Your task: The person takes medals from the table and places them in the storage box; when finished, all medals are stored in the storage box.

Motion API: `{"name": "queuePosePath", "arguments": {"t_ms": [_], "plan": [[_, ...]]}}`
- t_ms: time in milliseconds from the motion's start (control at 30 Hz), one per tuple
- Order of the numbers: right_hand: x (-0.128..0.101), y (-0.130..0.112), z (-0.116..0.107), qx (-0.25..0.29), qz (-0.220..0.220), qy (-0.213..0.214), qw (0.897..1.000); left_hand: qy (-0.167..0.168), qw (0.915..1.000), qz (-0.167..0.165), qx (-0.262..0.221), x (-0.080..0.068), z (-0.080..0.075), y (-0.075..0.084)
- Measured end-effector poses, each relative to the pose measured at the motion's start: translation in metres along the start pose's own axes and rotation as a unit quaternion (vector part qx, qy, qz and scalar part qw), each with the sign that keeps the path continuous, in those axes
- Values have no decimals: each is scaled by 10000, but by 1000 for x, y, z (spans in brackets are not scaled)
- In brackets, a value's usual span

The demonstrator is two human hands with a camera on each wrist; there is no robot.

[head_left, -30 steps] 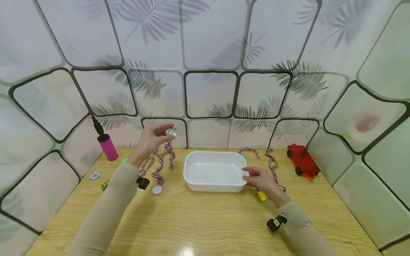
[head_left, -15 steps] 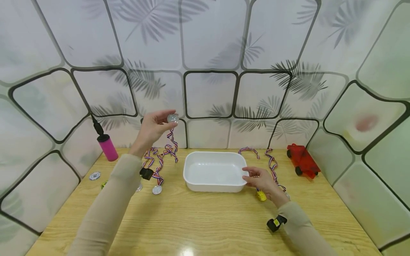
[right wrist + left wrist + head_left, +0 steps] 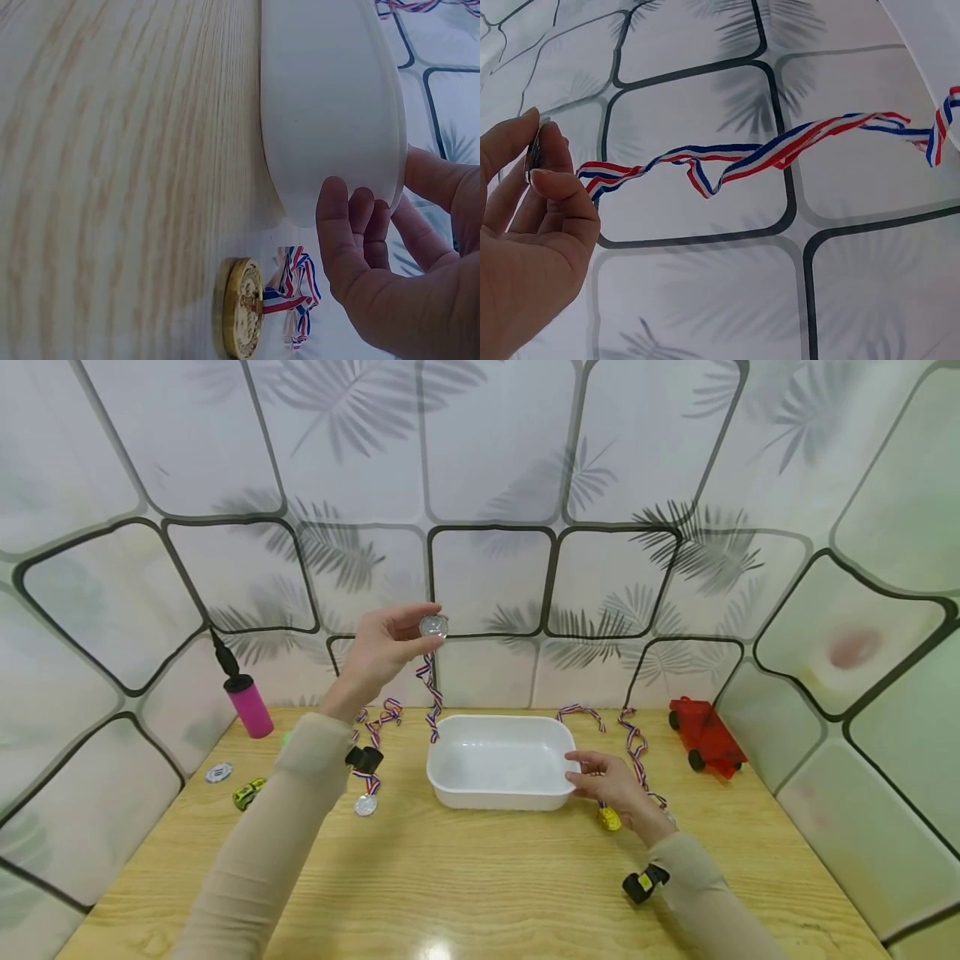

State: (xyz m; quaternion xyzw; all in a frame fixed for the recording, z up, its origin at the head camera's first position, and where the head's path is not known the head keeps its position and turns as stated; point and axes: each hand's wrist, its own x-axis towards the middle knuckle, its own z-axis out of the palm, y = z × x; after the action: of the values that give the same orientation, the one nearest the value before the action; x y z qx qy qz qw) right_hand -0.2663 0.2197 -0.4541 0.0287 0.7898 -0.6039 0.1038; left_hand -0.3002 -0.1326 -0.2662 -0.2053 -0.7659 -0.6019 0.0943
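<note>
- Silver medal [image 3: 433, 626], aloft above the counter [image 3: 465, 877]: probably light, rigid, slick; best taken by its rim.
- Its face looks toward the head camera; the soft ribbon [image 3: 810, 139] hangs below, long axis near vertical.
- Left grip [image 3: 386, 647] pinches the medal.
- Right grip [image 3: 618, 785] holds the white tray [image 3: 495, 800].

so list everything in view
rectangular plastic tub: 1, white, mid-table
round metallic medals: 2, silver, one raised, one left of tub
shiny round medal: 1, gold, right of tub
part-hidden disc: 1, silvery, right of tub
striped ribbons: several, red-white-blue, both sides
cylindrical object: 1, pink-black, back left
round chip: 1, white, left
toy car: 1, yellow-green, left
toy vehicle: 1, red, right
half-hidden object: 1, green, left
wooden table: 1, tan, below
leaf-patterned wall: 1, whitish, behind
wrist devices: 2, black, wrists
sleeves: 2, beige, forearms
left hand: 1, holding medal
right hand: 1, touching tub
</note>
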Motion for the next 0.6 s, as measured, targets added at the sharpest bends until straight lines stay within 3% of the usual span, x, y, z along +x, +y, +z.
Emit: {"name": "queuePosePath", "arguments": {"t_ms": [100, 233, 367, 600], "plan": [[0, 0, -1, 11, -7, 4, 10000, -116, 9999, -34, -104, 1, 6, 5], [0, 0, -2, 18, -19, 24, 10000, -420, 9985, -332, 87, 2, 15, 2], [0, 0, -2, 8, -58, 33, 10000, -727, 9941, -669, 445, 2, 27, -16], [1, 1, -2, 44, -49, -43, 10000, -917, 9883, -1010, 681, -2, 50, -51]]}}
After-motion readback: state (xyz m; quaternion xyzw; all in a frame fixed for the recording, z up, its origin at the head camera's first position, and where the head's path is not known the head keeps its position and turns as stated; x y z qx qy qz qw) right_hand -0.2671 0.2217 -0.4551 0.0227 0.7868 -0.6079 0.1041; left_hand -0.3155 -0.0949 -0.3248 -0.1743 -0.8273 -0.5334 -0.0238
